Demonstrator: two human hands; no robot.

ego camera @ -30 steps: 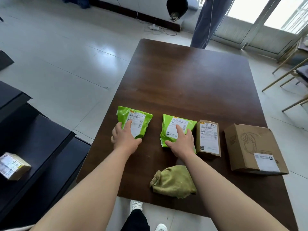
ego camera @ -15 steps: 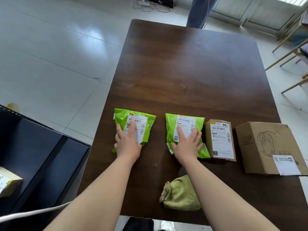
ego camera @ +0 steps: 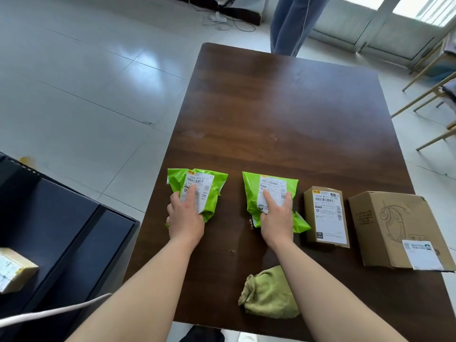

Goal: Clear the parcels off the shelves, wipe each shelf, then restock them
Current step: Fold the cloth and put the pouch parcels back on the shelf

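Two green mailing bags lay side by side on the dark wooden tabletop (ego camera: 283, 107), each with a white printed label facing up. The left hand (ego camera: 185, 218) rested on the near end of the left green bag (ego camera: 212, 186), which sat close to the tabletop's left edge. Its fingers (ego camera: 191, 197) were stretched out over the label, released rather than closed around the bag. The right hand (ego camera: 276, 218) lay on the right green bag (ego camera: 253, 193), fingers spread flat across the label and likewise not clenched. Just beside that bag, toward the right edge, stood a small cardboard box (ego camera: 325, 215) with a label on top. Next to it was a larger cardboard box (ego camera: 389, 228), whose near corner reached the right edge. A crumpled green cloth (ego camera: 269, 294) sat near the tabletop's near edge, partly under the right forearm. Left of the tabletop stood a dark shelf unit (ego camera: 61, 230), with one small labelled parcel (ego camera: 14, 270) lying on a shelf at its near left. A white cable (ego camera: 49, 312) crossed in front of the unit. Beyond the tabletop's far edge stood a person's legs (ego camera: 288, 23) in blue trousers.
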